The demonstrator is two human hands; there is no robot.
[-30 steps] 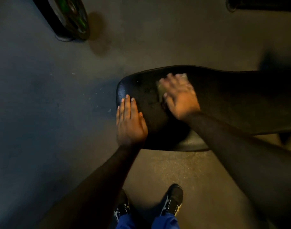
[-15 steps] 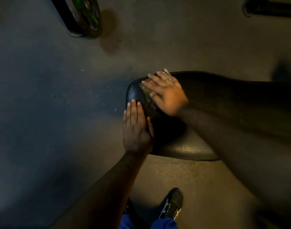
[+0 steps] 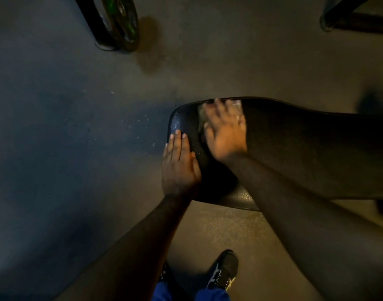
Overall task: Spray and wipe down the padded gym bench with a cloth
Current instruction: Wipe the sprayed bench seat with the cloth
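Note:
The black padded bench (image 3: 299, 153) runs from the middle of the view to the right edge, its rounded end pointing left. My right hand (image 3: 226, 132) presses flat on a pale cloth (image 3: 201, 115) near the far side of that end; the cloth shows only at my fingertips and is blurred. My left hand (image 3: 178, 164) lies flat on the near left rim of the pad, fingers together and pointing away from me, holding nothing. No spray bottle is in view.
A green-marked weight plate (image 3: 118, 20) leans on a dark stand at the top left. A dark metal frame (image 3: 351, 18) crosses the top right corner. My black shoes (image 3: 224, 270) stand on the rubber floor just below the bench end.
My right hand with the cloth swept left toward the bench's rounded end, then back to the right along the far side. My left hand stayed on the rim.

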